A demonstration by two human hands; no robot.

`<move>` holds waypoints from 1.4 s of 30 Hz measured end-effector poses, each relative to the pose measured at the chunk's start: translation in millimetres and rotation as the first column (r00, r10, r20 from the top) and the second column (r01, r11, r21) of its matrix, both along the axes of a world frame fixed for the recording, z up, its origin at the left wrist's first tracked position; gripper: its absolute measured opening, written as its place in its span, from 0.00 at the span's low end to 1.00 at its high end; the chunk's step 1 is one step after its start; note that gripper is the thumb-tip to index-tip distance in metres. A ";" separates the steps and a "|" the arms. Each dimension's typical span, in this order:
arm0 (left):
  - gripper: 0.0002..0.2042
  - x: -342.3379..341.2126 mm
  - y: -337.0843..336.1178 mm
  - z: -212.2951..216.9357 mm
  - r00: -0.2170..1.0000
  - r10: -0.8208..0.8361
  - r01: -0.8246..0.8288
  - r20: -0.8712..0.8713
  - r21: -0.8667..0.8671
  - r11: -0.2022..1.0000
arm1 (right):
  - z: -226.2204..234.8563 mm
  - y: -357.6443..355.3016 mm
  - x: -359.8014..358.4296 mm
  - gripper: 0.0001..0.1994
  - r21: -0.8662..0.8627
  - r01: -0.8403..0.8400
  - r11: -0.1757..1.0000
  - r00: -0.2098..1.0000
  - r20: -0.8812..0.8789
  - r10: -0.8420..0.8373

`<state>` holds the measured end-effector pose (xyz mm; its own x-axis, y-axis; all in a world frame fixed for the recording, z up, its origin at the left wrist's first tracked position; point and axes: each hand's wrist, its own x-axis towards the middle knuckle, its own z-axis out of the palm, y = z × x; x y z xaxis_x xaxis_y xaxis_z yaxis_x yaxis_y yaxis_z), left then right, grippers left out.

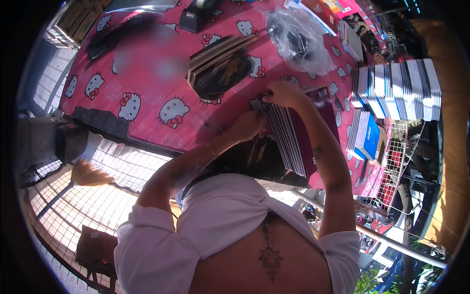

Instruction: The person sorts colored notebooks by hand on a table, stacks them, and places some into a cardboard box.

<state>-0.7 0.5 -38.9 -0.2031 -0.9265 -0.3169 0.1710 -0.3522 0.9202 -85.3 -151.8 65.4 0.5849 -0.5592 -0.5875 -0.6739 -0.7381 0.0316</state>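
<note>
A stack of spiral-bound notebooks with purple covers (318, 122) lies in front of me, its row of wire coils (286, 139) turned to the left. At the far end of the coils my right hand (285, 93) is closed, thumb and fingers pinched together. My left hand (249, 125) is closed too, close beside that same end and just nearer to me. Whatever the fingertips hold is too small and dark to make out. Dark sheets with gold marks (257, 154) lie under my left forearm, left of the notebooks.
A pink tablecloth (152, 115) with cartoon cat faces covers the table. Farther off are black-and-gold sheets (220, 73), black coils (115, 41), a clear plastic bag (298, 41) and a black tape dispenser (198, 14). Stacked notebooks (396, 90) and a blue-covered pile (367, 134) stand right.
</note>
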 end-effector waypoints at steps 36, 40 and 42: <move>0.18 -7.2 -1.5 -12.6 0.997 0.070 -0.071 0.016 0.075 0.995 | -26.8 -13.1 11.6 0.21 0.070 -0.063 0.996 0.994 -0.082 0.069; 0.19 -3.5 2.3 -11.6 0.996 0.055 -0.040 -0.076 0.181 0.983 | -30.4 -11.5 16.2 0.21 0.043 0.008 0.999 0.998 -0.063 -0.005; 0.21 -1.3 1.0 -1.8 0.993 0.094 -0.075 -0.066 0.245 0.967 | -34.3 -12.5 14.6 0.21 0.017 0.018 1.000 0.999 -0.049 -0.017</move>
<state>-1.9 1.5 -40.8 -0.1598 -0.8390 -0.5202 0.2766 -0.5439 0.7923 -70.7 -164.3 31.1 0.5454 -0.5585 -0.6250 -0.6848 -0.7269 0.0519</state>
